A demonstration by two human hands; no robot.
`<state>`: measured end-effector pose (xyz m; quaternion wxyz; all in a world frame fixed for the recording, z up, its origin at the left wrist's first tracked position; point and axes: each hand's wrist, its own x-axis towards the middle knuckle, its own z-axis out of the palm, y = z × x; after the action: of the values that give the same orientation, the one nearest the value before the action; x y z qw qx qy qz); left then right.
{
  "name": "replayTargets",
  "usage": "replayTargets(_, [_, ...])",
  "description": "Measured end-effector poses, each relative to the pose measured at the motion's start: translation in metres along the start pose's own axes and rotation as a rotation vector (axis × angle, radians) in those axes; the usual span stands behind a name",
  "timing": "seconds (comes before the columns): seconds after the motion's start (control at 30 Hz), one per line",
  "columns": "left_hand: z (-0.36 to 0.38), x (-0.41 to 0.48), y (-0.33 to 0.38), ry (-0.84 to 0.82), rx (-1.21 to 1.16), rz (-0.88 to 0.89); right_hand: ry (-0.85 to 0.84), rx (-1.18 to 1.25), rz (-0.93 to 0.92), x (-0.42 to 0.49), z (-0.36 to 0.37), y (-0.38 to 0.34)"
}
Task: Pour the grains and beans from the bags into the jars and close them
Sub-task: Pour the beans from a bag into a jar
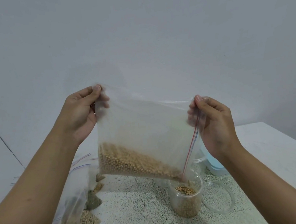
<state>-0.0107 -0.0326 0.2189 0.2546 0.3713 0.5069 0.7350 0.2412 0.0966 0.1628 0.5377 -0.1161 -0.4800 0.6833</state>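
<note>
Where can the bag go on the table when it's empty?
The biggest bare patch is the speckled surface between the spare bags on the left and the jar. The white tabletop right of the blue containers is bare too. Crowded just right of the jar: the clear lid lies there.

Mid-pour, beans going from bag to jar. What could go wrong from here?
1. The bag has only its mouth corner at the rim of the jar. The beans heaped behind it may surge and spill past the rim.
2. Nothing steadies the jar: left hand and right hand both pinch the bag's upper corners, so a nudge might tip it.
</note>
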Motion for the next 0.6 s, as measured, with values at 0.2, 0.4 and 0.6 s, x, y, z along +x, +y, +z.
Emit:
replayTargets(0.2, [-0.0006,0.0010,0.0025,0.000,0.009,0.007,0.004,0.010,0.008,0.0011,0.0013,0.0016])
replayTargets(0.4, [-0.0012,0.0026,0.0059,0.009,0.005,0.009,0.002,0.015,0.016,0.0026,0.0041,0.0028])
replayTargets(0.6, [-0.0013,0.0038,0.0083,0.024,0.011,0.013,-0.009,0.023,0.010,0.0042,0.0065,0.0033])
